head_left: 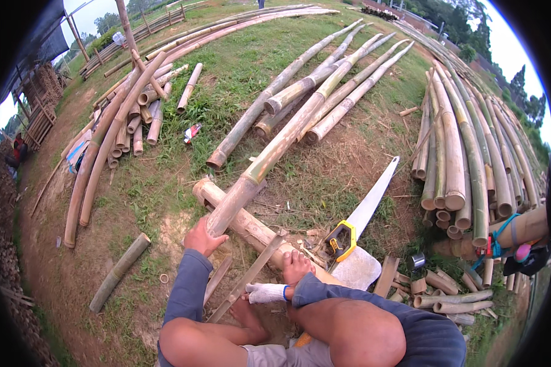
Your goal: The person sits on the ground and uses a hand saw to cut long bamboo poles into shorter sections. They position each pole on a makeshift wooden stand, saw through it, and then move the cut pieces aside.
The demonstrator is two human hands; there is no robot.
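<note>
My left hand (203, 238) is bare and wrapped round the near end of a long bamboo pole (281, 142). The pole lies across a thick bamboo log (245, 225) and stretches away from me. My right hand (267, 293), in a white glove with fingertips showing, is closed beside a split bamboo strip (254, 269). What it holds, if anything, is hidden. One bare foot (297, 266) presses against the log. Right of it, a handsaw (364, 211) with a yellow and black handle lies with its blade pointing away, next to a pale flat piece (357, 269).
Several bamboo poles (349, 92) lie ahead. A large stack of poles (465, 153) is at the right, above short offcuts (453, 303). More cut pieces (144, 116) are piled at the left beneath leaning poles (104, 140). A short bamboo length (120, 272) rests nearer on the left.
</note>
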